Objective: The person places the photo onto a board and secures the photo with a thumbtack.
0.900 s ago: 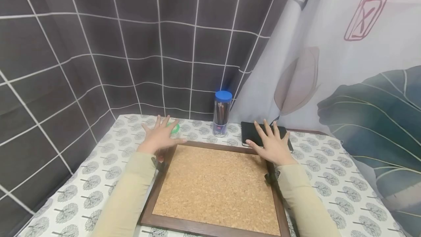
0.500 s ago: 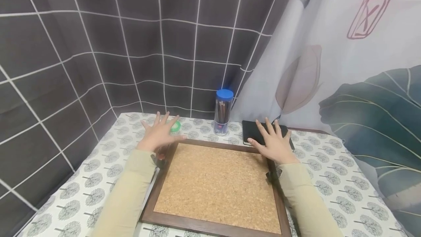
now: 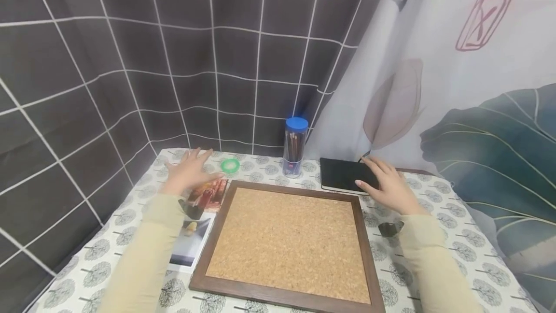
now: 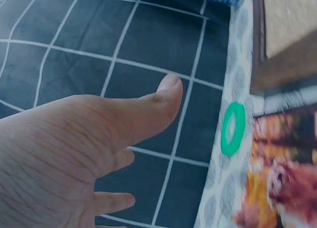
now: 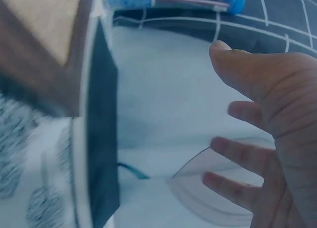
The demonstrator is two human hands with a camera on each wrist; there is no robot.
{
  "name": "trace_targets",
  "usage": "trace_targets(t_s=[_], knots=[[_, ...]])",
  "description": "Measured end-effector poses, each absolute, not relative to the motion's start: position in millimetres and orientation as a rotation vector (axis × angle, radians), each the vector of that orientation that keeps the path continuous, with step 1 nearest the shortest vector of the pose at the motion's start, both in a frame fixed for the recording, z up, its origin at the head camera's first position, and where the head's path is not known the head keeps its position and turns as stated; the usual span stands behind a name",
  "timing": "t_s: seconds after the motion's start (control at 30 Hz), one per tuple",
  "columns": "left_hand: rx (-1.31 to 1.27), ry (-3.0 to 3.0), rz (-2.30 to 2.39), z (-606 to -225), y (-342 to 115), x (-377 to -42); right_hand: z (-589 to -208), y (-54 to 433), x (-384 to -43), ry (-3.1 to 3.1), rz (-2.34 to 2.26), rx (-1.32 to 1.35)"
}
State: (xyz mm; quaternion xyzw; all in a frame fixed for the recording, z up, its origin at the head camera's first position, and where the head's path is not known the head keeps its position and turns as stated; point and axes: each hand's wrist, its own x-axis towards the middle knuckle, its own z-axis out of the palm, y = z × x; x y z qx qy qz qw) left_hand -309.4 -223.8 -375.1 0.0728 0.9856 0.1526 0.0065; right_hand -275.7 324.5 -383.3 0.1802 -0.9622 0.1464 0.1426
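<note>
A cork board (image 3: 288, 243) in a brown wooden frame lies flat in the middle of the table. Over the photos to its left, my left hand (image 3: 187, 173) hovers with fingers spread, holding nothing. One photo (image 3: 213, 196) is reddish, and a greyer one (image 3: 189, 243) lies nearer me, partly covered by the sleeve. A green ring (image 3: 230, 165), like a tape roll, lies just right of that hand. My right hand (image 3: 391, 187) is by the right end of a flat black, book-like item (image 3: 347, 176). Its fingers look relaxed in the right wrist view, with nothing in them.
A clear tube with a blue lid (image 3: 297, 123) stands upright behind the board, holding several pencils. The tablecloth (image 3: 434, 250) has a tree print. Dark checked cloth (image 3: 234, 91) hangs behind, with a pale printed curtain (image 3: 404, 110) at the right.
Both hands have moved apart from above the board's far corners, left hand leftward and right hand rightward. The photos, green ring and black item now show more fully.
</note>
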Motion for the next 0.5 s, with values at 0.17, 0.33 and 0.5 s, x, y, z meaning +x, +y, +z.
trace_targets(t_s=[0.17,0.33,0.5], knots=[[0.255,2.999,0.58,-384,-237,-309,-405,344,-268,-2.838,0.564,0.614],[0.196,2.988,0.733,-406,-245,-313,-438,358,-265,-2.874,0.759,0.589],[0.134,3.024,0.809,-431,-244,-318,-461,360,-270,-2.825,0.805,0.576]])
